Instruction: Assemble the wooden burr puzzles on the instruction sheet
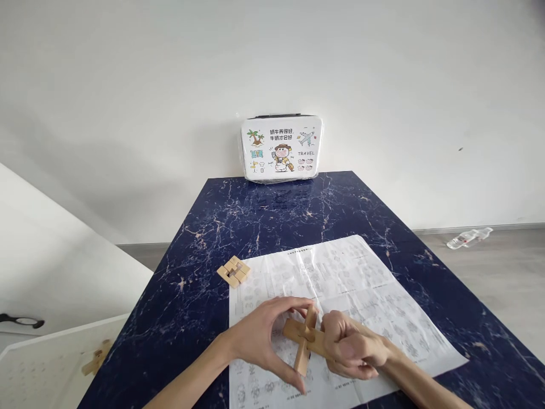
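Two notched light wooden puzzle pieces cross each other above the printed sheet. My left hand spans the upright piece, with fingers at its far end and the thumb at its near end. The crosswise piece is held at its right end by my right hand, its fingers curled round it. Where the pieces meet, a rounded notch shows; how deeply they interlock I cannot tell. A small square wooden puzzle assembly lies at the sheet's upper left corner.
A dark blue marble-patterned table carries the sheet. At its far edge a white cartoon-printed case leans near the wall. Below the table's left side, a white crate holds more wooden pieces. A clear plastic bottle lies on the floor at right.
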A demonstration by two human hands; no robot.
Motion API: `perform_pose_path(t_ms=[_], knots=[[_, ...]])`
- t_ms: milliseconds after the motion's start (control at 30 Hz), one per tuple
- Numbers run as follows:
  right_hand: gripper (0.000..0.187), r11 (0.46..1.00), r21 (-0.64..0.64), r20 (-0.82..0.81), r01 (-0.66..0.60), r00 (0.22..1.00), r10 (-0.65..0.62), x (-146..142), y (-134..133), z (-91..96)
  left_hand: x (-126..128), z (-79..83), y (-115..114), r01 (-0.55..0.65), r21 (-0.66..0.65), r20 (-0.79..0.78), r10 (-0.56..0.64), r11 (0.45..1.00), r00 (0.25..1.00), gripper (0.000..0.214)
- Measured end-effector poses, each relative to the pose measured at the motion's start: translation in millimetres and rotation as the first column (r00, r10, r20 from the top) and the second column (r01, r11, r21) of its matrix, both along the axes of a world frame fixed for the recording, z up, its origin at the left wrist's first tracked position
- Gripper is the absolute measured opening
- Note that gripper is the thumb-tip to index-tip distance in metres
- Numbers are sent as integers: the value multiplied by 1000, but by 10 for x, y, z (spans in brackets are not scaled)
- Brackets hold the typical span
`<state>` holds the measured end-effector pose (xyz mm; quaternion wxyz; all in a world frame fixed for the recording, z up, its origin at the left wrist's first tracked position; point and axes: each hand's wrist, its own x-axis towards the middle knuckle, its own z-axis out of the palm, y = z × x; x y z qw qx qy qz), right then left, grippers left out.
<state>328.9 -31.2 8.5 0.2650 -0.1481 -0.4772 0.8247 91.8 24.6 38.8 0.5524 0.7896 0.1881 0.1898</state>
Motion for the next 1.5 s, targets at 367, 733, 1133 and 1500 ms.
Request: perform_pose_path(t_ms=[367,733,1133,1500], knots=[[26,911,162,102,379,912,-398,-27,50,166,-33,-13,25,-251,-27,123,252,968,960,86],[34,827,284,246,486,797,-553,-118,56,108,-42,-51,60,-322,120,74,315,939,946,90],[36,716,477,355,511,633,-688,-154,49,56,-16,-29,63,-330,191,-25,340,925,940,89],[43,755,326,316,569,688,-654,-155,96,51,-7,-44,103,-356,204,-24,368,912,930,90]])
